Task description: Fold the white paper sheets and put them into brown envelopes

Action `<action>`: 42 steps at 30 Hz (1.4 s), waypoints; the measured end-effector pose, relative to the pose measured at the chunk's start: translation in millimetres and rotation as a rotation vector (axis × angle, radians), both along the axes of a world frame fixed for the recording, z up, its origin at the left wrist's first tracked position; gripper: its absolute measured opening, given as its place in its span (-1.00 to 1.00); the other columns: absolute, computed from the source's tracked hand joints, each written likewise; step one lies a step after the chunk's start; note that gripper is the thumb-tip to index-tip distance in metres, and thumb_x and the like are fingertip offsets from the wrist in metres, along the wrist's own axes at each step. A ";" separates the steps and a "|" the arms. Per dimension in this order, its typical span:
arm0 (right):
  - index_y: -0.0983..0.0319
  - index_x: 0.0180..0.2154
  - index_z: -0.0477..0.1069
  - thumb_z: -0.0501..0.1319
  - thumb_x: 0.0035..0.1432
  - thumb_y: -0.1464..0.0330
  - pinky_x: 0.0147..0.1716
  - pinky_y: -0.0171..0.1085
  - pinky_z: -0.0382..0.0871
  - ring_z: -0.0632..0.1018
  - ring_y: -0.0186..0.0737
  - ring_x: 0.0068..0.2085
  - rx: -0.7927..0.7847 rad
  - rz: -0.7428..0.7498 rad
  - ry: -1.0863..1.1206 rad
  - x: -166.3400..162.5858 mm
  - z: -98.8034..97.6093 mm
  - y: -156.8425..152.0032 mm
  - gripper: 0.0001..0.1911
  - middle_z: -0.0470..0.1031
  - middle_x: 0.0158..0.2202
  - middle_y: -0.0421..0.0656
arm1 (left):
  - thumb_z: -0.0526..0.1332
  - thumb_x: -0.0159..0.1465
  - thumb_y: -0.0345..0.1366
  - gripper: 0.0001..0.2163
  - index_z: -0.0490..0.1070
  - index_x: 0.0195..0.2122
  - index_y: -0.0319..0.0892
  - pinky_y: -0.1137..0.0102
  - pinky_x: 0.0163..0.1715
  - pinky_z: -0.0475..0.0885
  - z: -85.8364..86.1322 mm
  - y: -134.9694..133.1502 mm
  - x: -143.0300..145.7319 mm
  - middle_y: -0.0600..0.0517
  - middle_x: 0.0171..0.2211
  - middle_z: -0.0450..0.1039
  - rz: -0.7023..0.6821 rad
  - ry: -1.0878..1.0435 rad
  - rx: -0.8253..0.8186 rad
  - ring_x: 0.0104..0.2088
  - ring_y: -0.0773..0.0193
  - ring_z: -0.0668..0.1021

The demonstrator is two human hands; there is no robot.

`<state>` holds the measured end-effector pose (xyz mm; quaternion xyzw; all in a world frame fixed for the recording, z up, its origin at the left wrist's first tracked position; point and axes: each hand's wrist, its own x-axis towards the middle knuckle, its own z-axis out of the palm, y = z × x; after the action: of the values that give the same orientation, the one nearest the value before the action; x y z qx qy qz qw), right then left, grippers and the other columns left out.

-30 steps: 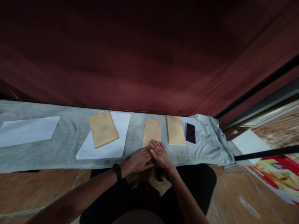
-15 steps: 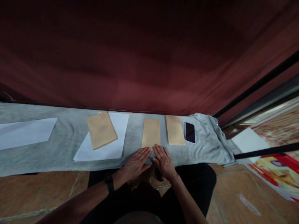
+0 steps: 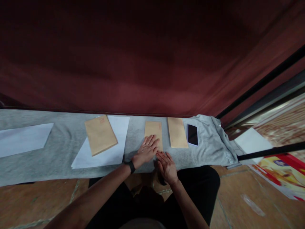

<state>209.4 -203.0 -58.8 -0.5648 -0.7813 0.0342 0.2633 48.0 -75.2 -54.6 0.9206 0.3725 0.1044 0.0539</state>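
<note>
A brown paper envelope (image 3: 153, 128) with small red print lies in front of me on the grey cloth (image 3: 64, 136). Across its lower left part my left hand (image 3: 148, 149) rests flat, fingers stretched out, hiding that area. My right hand (image 3: 167, 166) has its fingers extended, with the tips at the envelope's near right corner. Just to the right lies a second brown envelope (image 3: 177, 133). Farther left, several brown envelopes (image 3: 100, 135), seemingly stacked, lie askew on white paper sheets (image 3: 116, 156). Neither hand grips anything.
A smartphone (image 3: 193, 135) lies right of the envelopes. More white paper (image 3: 23, 138) is at the far left. A dark red curtain-like surface (image 3: 143, 79) rises behind the cloth. Black bars (image 3: 269, 152) and a red and yellow package (image 3: 283, 173) are at the right.
My left hand has moved forward and up from the envelope's near edge onto its face. My right hand has stayed near the corner. The view has shifted slightly.
</note>
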 end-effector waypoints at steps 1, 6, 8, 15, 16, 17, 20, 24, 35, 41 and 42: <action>0.23 0.31 0.30 0.02 0.45 0.41 0.38 0.04 0.19 0.42 -0.15 0.31 0.006 0.001 0.009 0.3 -0.8 0.2 -0.54 0.46 0.25 -0.05 | -0.11 0.49 -0.19 -0.50 0.11 0.43 -0.12 0.00 0.43 -0.06 -0.3 5.1 3.5 -0.10 0.46 0.06 0.017 -0.013 0.005 0.46 0.07 0.09; 0.19 0.29 0.33 0.00 0.43 0.43 0.35 0.06 0.25 0.46 -0.15 0.27 0.040 -0.003 0.052 1.6 -3.9 1.2 -0.53 0.50 0.22 -0.05 | -0.03 0.46 -0.11 -0.48 0.15 0.42 -0.07 -0.06 0.42 -0.10 -2.5 26.8 19.1 -0.08 0.48 0.02 0.091 -0.058 -0.011 0.47 -0.03 0.06; 0.18 0.30 0.33 0.00 0.42 0.43 0.34 0.06 0.27 0.47 -0.14 0.26 0.048 -0.009 0.069 1.5 -4.8 1.4 -0.53 0.51 0.21 -0.05 | -0.02 0.45 -0.08 -0.47 0.14 0.42 -0.02 -0.07 0.42 -0.13 -3.3 34.5 23.7 -0.03 0.47 0.03 0.107 -0.072 -0.017 0.47 -0.03 0.05; 0.20 0.19 0.43 0.02 0.40 0.45 0.31 0.03 0.32 0.51 -0.15 0.22 0.059 -0.036 0.135 -1.4 -4.5 3.7 -0.59 0.54 0.18 -0.05 | 0.00 0.43 0.00 -0.42 0.11 0.43 -0.06 -0.16 0.41 -0.20 3.1 51.5 35.6 -0.06 0.49 -0.03 0.184 -0.015 -0.077 0.49 -0.11 -0.05; 0.20 0.18 0.44 0.02 0.40 0.45 0.30 0.03 0.34 0.52 -0.15 0.21 0.064 -0.040 0.142 -1.7 -4.8 4.2 -0.59 0.54 0.17 -0.06 | -0.01 0.43 0.00 -0.42 0.12 0.43 -0.06 -0.17 0.40 -0.21 4.2 52.6 37.0 -0.06 0.49 -0.03 0.191 -0.012 -0.080 0.49 -0.13 -0.06; 0.19 0.17 0.45 0.02 0.40 0.46 0.29 0.02 0.35 0.52 -0.16 0.21 0.068 -0.044 0.145 -1.9 -5.1 4.5 -0.59 0.54 0.17 -0.06 | -0.01 0.43 0.00 -0.42 0.13 0.43 -0.06 -0.19 0.40 -0.22 5.1 53.2 38.3 -0.05 0.49 -0.02 0.196 -0.015 -0.079 0.49 -0.14 -0.07; 0.18 0.16 0.45 0.02 0.40 0.45 0.28 0.02 0.36 0.52 -0.16 0.20 0.077 -0.051 0.146 -2.0 -7.0 4.9 -0.60 0.55 0.16 -0.06 | -0.03 0.44 -0.02 -0.45 0.14 0.42 -0.03 -0.23 0.39 -0.23 5.1 52.3 39.7 -0.02 0.47 0.04 0.185 -0.038 -0.061 0.48 -0.13 -0.05; 0.17 0.16 0.45 0.04 0.39 0.45 0.27 0.02 0.37 0.53 -0.14 0.19 0.081 -0.055 0.152 -1.8 -9.4 5.0 -0.60 0.56 0.15 -0.07 | -0.04 0.46 -0.10 -0.50 0.16 0.41 0.02 -0.15 0.42 -0.21 1.5 40.9 34.5 0.03 0.45 0.09 0.092 -0.044 -0.028 0.48 -0.03 0.02; 0.14 0.19 0.42 0.01 0.42 0.44 0.26 0.11 0.38 0.55 -0.09 0.14 0.080 -0.057 0.164 -0.2 -14.7 3.1 -0.59 0.57 0.10 -0.06 | -0.03 0.47 -0.26 -0.53 0.18 0.39 -0.08 -0.07 0.42 -0.10 13.4 -6.2 7.8 -0.07 0.45 0.09 -0.117 -0.017 -0.016 0.45 0.03 0.12; 0.18 0.20 0.39 -0.02 0.43 0.45 0.27 0.10 0.35 0.53 -0.10 0.17 0.083 -0.038 0.149 0.9 -16.5 2.6 -0.59 0.55 0.13 -0.04 | -0.04 0.48 -0.23 -0.56 0.24 0.36 -0.07 -0.03 0.42 -0.08 18.7 -18.5 -3.9 -0.06 0.44 0.12 -0.154 -0.046 -0.038 0.45 0.03 0.13; 0.18 0.20 0.39 -0.02 0.44 0.45 0.27 0.10 0.35 0.53 -0.11 0.17 0.081 -0.040 0.153 0.6 -16.0 2.7 -0.59 0.55 0.12 -0.04 | -0.04 0.48 -0.23 -0.56 0.24 0.36 -0.06 -0.03 0.42 -0.08 19.0 -20.7 -6.3 -0.05 0.44 0.12 -0.168 -0.050 -0.043 0.45 0.03 0.14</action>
<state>210.0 -200.2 -74.8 -0.5650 -0.7483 0.0404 0.3453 41.6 -96.0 -35.6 0.9444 0.2945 0.1141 0.0917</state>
